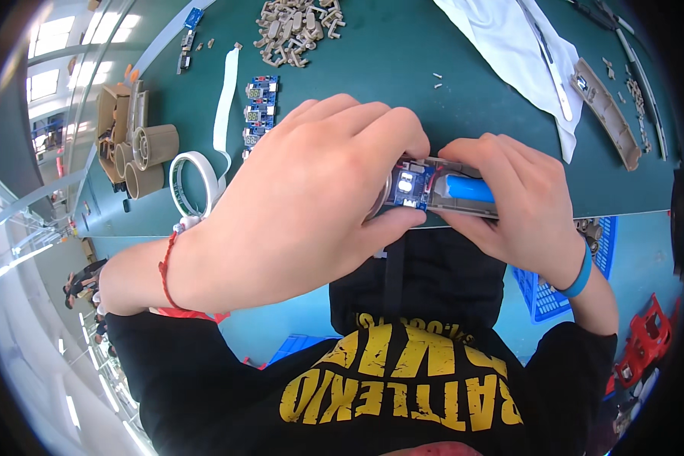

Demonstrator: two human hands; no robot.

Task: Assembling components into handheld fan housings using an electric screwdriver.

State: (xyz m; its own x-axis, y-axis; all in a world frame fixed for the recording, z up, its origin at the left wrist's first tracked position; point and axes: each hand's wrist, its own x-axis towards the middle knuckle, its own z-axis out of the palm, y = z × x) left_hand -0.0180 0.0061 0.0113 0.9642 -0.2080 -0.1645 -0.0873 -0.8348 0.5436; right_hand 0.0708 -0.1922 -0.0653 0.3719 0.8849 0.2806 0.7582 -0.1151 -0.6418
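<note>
Housing (463,204) held over the near edge of the green table (403,68); inside it a blue cell (467,188) and a small blue board (409,186). Left hand (304,201) grips the housing's left end, fingers curled over the top, thumb beneath. Right hand (520,205) clasps its right end. Tape roll (194,182) lies just left of the left hand. Strip of blue boards (258,110) behind it. Pile of tan parts (296,30) at the far edge. White cloth (524,53) at the far right.

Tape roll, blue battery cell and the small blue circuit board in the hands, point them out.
Tape roll (181,169), head view, on its white rim.
Blue battery cell (470,188), head view, mid-cylinder.
Small blue circuit board (408,185), head view, on its lit display.
</note>
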